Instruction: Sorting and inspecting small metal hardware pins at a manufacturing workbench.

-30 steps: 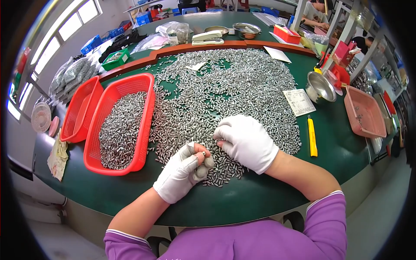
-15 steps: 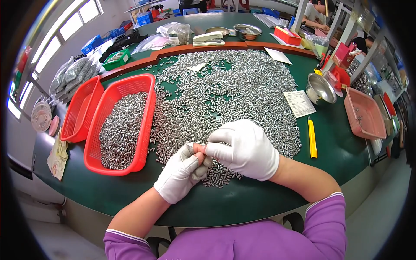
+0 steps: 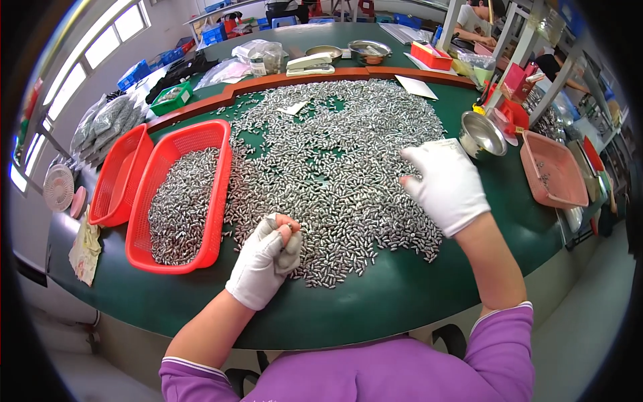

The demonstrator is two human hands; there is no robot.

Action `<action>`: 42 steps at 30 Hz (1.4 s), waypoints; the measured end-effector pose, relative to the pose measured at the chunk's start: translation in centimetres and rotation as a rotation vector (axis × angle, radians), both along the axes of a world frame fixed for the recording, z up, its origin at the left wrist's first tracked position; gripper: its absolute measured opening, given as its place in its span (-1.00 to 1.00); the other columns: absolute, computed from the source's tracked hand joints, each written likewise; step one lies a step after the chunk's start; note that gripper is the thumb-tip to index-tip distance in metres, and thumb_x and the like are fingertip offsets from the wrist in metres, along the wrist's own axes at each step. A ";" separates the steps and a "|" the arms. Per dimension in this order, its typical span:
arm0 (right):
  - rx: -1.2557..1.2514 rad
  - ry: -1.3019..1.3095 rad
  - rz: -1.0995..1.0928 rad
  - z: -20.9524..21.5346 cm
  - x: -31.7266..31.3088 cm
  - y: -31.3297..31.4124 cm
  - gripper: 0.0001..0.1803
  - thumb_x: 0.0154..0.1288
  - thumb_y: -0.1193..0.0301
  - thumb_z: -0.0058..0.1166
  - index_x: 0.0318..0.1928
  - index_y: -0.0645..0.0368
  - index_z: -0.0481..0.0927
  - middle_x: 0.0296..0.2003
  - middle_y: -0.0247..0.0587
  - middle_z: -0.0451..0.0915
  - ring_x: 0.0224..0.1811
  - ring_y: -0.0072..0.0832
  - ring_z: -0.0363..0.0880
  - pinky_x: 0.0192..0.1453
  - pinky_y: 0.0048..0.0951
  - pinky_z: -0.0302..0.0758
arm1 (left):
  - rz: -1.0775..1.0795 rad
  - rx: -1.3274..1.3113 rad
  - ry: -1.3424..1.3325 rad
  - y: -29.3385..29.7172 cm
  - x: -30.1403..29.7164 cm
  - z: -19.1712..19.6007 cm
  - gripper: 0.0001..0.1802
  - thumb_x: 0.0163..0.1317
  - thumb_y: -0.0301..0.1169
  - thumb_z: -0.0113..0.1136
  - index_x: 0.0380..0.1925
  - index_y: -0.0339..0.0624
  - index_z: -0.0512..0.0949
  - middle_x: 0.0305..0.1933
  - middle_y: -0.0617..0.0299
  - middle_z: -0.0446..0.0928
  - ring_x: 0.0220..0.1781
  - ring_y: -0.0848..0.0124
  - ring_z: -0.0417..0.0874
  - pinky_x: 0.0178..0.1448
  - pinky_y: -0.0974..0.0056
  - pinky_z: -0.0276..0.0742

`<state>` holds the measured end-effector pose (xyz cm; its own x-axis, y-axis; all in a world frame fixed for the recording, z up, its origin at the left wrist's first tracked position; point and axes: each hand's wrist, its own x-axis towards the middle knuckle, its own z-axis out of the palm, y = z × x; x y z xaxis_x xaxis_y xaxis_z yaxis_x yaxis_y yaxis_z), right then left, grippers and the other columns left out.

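Note:
A broad layer of small silver, bullet-shaped metal pieces [image 3: 348,194] covers the middle of the green table. My left hand [image 3: 264,258], in a white glove with bare thumb and forefinger tips, is closed in a pinch over the near left part of the layer. Whatever lies between those fingertips is too small to make out. Over the right part of the layer, my gloved right hand [image 3: 445,184] is open, its thumb and fingers apart and pointing left. A red plastic basket [image 3: 224,174], heaped with the same pieces, stands left of the layer.
Another red basket [image 3: 110,213] stands at the far left. To the right are a steel bowl [image 3: 483,134] and a pink tray [image 3: 556,191]. A wooden strip [image 3: 261,85] borders the layer's far side; a stapler [image 3: 310,65] lies beyond. Another person [image 3: 475,30] sits at the back right.
My right hand has left my left fingertips and swung right, opening over the pieces. It now covers the yellow knife and most of the printed slip. My left hand stays pinched, slightly further left.

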<state>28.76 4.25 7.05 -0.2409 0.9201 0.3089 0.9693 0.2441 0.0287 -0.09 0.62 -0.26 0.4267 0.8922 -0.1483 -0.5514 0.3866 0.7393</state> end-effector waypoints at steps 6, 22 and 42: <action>-0.239 0.087 -0.504 -1.0 7.4 -3.9 -0.53 0.16 0.08 0.26 -0.05 0.13 0.62 -0.12 -0.01 0.62 -0.04 -0.05 0.62 0.04 -0.10 0.55 | 0.376 0.346 0.244 0.3 -1.2 3.5 -0.87 0.46 -0.29 0.07 -0.17 -0.07 0.46 -0.56 0.48 0.15 -0.59 0.67 0.09 -0.55 0.49 -0.03; 0.138 0.764 -0.270 -4.5 7.4 -8.9 -0.50 0.25 0.55 -0.01 0.24 0.19 0.51 -0.08 0.08 0.62 -0.03 -0.09 0.65 0.11 -0.27 0.54 | 0.862 1.360 1.515 -4.8 -1.9 4.7 -0.67 -0.08 -0.69 0.35 -0.45 -0.14 0.38 -0.25 0.16 0.47 -0.12 0.11 0.56 -0.02 0.05 0.48; -0.232 0.116 0.522 -5.9 -7.5 -14.1 -0.47 0.22 0.32 0.17 0.24 -0.06 0.54 -0.46 -0.32 0.42 -0.44 -0.38 0.48 -0.40 -0.33 0.47 | 0.468 0.991 1.600 -9.8 -0.7 -0.2 -0.78 -0.20 -0.59 0.41 -0.48 -0.19 0.59 -0.31 0.12 0.50 -0.14 0.09 0.53 -0.05 0.10 0.46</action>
<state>21.30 -9.88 1.14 -0.6571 0.7354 0.1653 0.7127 0.6776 -0.1814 -0.76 -9.17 -0.42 0.1696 0.8759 0.4517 0.8306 -0.3737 0.4128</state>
